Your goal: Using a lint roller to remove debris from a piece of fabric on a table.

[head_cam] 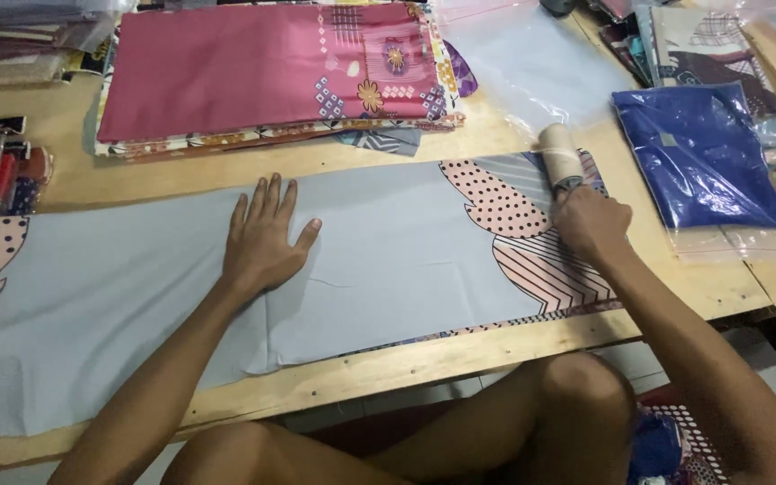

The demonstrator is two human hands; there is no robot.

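Reaching out over the wooden table (460,355), the left hand (262,235) lies flat on the grey cloth (379,260), fingers stretched wide and holding nothing. The right hand (590,220) is curled tight around the handle of a lint roller (560,154). The roller's pale head rests on the cloth's pink dotted leaf print (500,198), near a blue bagged cloth (702,153).

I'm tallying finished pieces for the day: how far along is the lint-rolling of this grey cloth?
Done: cannot tell; rolled cloth looks no different. In hand: the right hand holds a cream lint roller on the pink dotted leaf print at the right end of the grey patterned cloth, while the left hand presses it flat. Left: likely the stretch toward the left.
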